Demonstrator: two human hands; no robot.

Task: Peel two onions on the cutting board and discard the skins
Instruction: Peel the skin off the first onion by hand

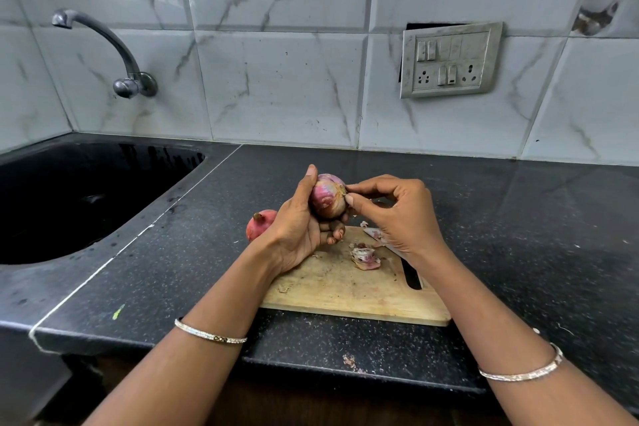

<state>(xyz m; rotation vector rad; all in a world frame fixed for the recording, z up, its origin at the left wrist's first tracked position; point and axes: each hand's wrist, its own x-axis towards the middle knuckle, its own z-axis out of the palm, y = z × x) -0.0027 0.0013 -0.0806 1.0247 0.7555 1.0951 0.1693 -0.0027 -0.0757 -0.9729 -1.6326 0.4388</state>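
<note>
Papery purple skin is being pinched at the tufted end of the onion (326, 201) between thumb and forefinger of the right hand (397, 218). The onion is being held above the cutting board (345, 290) in the curled left hand (297, 232), its long axis lying left to right with the tuft facing the right hand, so the peeling pull is judged to run along that axis. A second onion (260, 223) is lying just behind the left hand.
</note>
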